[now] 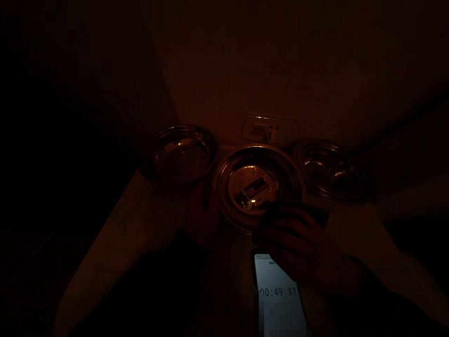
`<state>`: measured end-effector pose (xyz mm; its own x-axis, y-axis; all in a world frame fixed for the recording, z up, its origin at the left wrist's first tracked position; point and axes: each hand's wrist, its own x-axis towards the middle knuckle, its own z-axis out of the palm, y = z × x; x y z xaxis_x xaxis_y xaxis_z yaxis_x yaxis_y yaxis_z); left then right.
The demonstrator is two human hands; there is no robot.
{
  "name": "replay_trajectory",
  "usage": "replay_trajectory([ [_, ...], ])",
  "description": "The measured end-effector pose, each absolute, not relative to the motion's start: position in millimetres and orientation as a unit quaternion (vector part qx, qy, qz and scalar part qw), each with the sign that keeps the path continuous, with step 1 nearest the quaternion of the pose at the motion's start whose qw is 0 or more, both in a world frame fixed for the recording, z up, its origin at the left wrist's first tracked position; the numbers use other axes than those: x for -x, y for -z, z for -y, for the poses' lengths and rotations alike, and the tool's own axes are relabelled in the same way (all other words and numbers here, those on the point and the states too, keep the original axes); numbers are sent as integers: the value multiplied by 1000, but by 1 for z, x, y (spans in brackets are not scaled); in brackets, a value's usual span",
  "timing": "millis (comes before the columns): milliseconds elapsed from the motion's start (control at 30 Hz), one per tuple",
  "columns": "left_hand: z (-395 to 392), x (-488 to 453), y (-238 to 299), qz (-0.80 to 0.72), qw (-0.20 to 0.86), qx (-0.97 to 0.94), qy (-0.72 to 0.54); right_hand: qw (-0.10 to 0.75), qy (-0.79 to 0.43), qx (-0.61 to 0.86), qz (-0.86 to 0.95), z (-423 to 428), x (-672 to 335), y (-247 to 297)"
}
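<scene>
The light is very dim. A round steel dish (234, 217) with a wide rim sits in the middle of the table. On its bottom shows a small dark rectangle (256, 187) with a pale patch and a red stripe; I cannot tell whether it is a box or a label. My left hand (204, 216) is beside the dish's left rim, its fingers lost in the dark. At the front right of the rim is my right hand (298, 238), fingers stretched side by side, pointing left. Below it lies a lit phone (278, 281) with timer digits, partly covered by that hand.
A second steel dish (182, 159) stands at the back left, and a third steel dish (331, 171) at the back right. Behind them is a wall with a socket plate (266, 128). The pale table (115, 234) has edges at left and right.
</scene>
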<state>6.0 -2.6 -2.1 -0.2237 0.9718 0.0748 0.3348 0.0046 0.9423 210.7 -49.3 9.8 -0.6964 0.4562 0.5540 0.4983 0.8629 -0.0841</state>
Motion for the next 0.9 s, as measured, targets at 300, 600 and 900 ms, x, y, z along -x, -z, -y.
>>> replay_trajectory([
  [300, 2, -4, 3, -586, 341, -555, -483, 269, 56, 260, 926, 47, -220, -14],
  [600, 6, -4, -4, -606, 311, -548, -486, 245, 87, 272, 926, 41, -235, -17],
  [900, 9, -13, 1, -617, 370, -496, -486, 271, 67, 282, 918, 45, -222, -11],
])
